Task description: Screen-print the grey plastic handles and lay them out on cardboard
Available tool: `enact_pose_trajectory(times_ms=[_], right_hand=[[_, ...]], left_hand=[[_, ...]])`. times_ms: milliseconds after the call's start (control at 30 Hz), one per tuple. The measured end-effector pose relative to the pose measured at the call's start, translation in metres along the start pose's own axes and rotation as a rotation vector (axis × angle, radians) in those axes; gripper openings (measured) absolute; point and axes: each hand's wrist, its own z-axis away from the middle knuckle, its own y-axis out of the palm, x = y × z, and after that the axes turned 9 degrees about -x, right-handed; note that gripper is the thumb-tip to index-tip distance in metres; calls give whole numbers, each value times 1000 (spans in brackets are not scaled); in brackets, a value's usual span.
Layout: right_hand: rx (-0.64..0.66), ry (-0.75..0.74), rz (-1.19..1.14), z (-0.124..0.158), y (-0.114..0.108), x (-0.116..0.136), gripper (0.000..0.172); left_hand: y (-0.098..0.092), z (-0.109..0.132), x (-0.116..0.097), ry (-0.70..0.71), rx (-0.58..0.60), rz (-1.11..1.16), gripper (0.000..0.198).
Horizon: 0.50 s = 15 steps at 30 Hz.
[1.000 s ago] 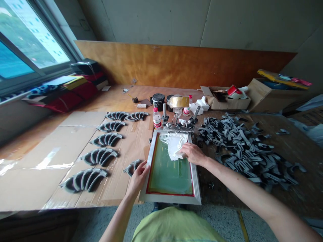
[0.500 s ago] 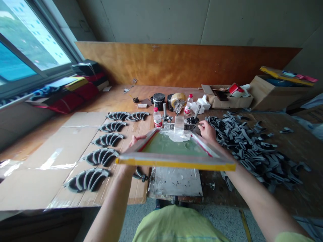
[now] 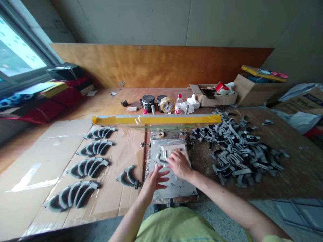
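A curved grey plastic part (image 3: 160, 159) sits at the small raised block on the metal base plate (image 3: 174, 188). My right hand (image 3: 179, 164) is over the block, its fingers curled down at the right end of this part. Just in front of the part, my left hand (image 3: 156, 178) is open with fingers spread and the thumb close to its near side. Beyond both hands, the screen printing frame (image 3: 156, 119) stands raised, its yellow-taped front edge towards me and neither hand on it.
Rows of grey curved parts (image 3: 87, 167) lie on cardboard at the left, with a separate pair (image 3: 128, 176) nearer the plate. A heap of similar parts (image 3: 239, 148) covers the right side. Behind the frame are black tubs (image 3: 148, 103), a tape roll (image 3: 167, 105) and a red-capped bottle (image 3: 178, 105).
Both hands have let go of the screen frame and come down to the base plate. The frame has tilted up and away, uncovering the plate and the grey part. My view has shifted right.
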Motion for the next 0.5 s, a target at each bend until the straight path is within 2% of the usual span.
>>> enact_pose_trajectory(times_ms=[67,100,133,167,267,333,367,433,500], right_hand=[[38,-173,-72,4,4,8,17],[66,-186,-87,7,4,1,17],[93,-128,-67,10,2,-14,18],[122,-10,-11,13,-3,-36,21],[240,433,297,30,-26,-124,26],[272,525,365,47,-40,-173,27],[288,547,381,56,-45,-191,28],[301,561,388,72,-48,-211,31],[303,563,385,82,-47,-219,31]], left_hand=[[-9,-1,27,-31,-77,60,55],[-22,-3,34,-20,-137,59,53],[-39,-6,40,-10,-207,36,51],[-61,-9,43,7,-282,3,50],[-138,-22,54,0,-566,-67,46],[-181,-31,66,-73,-702,-93,43],[-196,-35,73,-106,-740,-119,42],[-211,-42,85,-131,-748,-219,43],[-212,-47,92,-7,-718,-365,43]])
